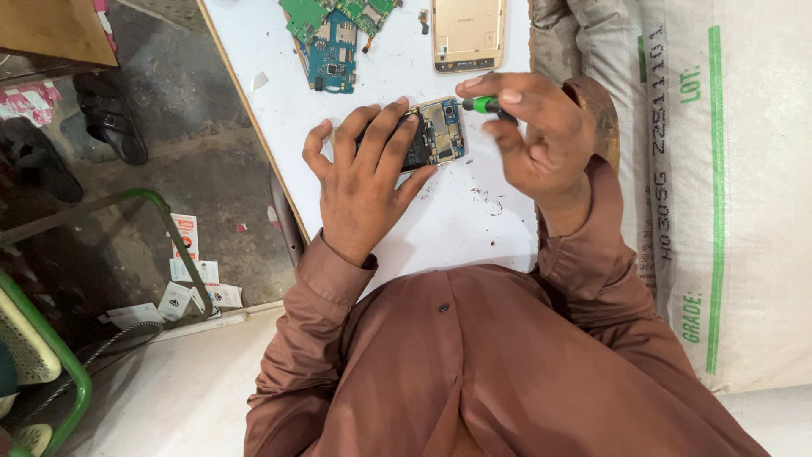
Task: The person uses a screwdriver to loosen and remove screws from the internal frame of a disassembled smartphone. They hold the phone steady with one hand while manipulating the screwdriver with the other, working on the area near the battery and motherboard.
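Left hand [365, 182]: palm down, fingers spread over the opened phone [433, 134], pinning it flat to the white table [279, 101].
Right hand [533, 135]: pinched narrow around a green-handled screwdriver [482, 105], tip at the phone's upper right edge.
Phone: lies open, its circuit board exposed, near the middle of the table, just in front of the person.
Risk, slip: the tip sits close to the bare board; a sideways skid could scratch parts. Cause: uneven pressure, or the phone shifting under the fingers.
Risk, lost screws: small dark bits [486, 199] already lie on the table near the phone; a freed screw could roll off the edge, which is close.
Risk, mix-up: loose circuit boards [331, 38] and a gold back cover [468, 34] lie near, above the phone; parts could get confused.
Screw heads: too small to tell.
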The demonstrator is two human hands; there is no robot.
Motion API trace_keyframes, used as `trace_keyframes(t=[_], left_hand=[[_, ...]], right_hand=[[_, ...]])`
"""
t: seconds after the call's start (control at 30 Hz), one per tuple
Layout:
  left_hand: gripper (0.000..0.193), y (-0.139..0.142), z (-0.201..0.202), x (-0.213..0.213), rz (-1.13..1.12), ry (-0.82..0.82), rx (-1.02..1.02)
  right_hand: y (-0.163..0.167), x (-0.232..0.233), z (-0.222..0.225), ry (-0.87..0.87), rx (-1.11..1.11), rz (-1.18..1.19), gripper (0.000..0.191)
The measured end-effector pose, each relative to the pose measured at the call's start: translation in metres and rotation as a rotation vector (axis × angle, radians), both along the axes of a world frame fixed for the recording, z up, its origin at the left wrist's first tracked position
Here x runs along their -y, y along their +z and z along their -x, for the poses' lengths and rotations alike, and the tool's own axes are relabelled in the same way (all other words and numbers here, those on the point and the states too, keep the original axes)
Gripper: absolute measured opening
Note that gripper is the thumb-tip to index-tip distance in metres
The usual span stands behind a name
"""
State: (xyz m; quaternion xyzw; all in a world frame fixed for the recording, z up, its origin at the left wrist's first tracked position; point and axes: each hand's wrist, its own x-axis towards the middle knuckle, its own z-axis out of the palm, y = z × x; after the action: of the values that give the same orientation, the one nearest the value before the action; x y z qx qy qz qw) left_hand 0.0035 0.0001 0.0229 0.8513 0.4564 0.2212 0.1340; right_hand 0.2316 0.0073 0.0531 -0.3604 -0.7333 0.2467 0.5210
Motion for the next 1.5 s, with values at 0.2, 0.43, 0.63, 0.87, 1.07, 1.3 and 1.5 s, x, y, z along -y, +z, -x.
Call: trace_keyframes(t=[0.2,0.43,0.63,0.87,1.07,1.3,1.5], left_hand=[[0.062,0.000,0.000,0.000,-0.002,-0.001,0.007],[0.061,0.000,0.001,0.000,-0.008,-0.009,-0.001],[0.061,0.000,0.000,0.000,-0.011,-0.006,-0.001],[0.062,0.000,0.001,-0.001,-0.001,-0.009,0.003],[0.062,-0.001,0.001,0.000,-0.007,-0.008,0.011],[0.062,0.000,0.001,0.000,0.000,-0.006,0.024],[0.060,0.000,0.001,-0.001,0.008,-0.011,0.019]], right_hand=[[-0.011,-0.003,0.010,-0.122,0.074,-0.130,0.057],[-0.014,0.008,0.007,-0.095,0.012,0.038,0.048],[-0.013,0.002,0.009,-0.075,0.002,-0.056,0.047],[-0.021,0.003,0.009,-0.240,0.107,-0.109,0.057],[-0.016,0.005,0.008,-0.041,-0.039,0.010,0.050],[-0.014,0.001,0.008,-0.182,0.184,-0.188,0.060],[-0.017,0.009,0.007,-0.175,0.059,-0.011,0.058]])
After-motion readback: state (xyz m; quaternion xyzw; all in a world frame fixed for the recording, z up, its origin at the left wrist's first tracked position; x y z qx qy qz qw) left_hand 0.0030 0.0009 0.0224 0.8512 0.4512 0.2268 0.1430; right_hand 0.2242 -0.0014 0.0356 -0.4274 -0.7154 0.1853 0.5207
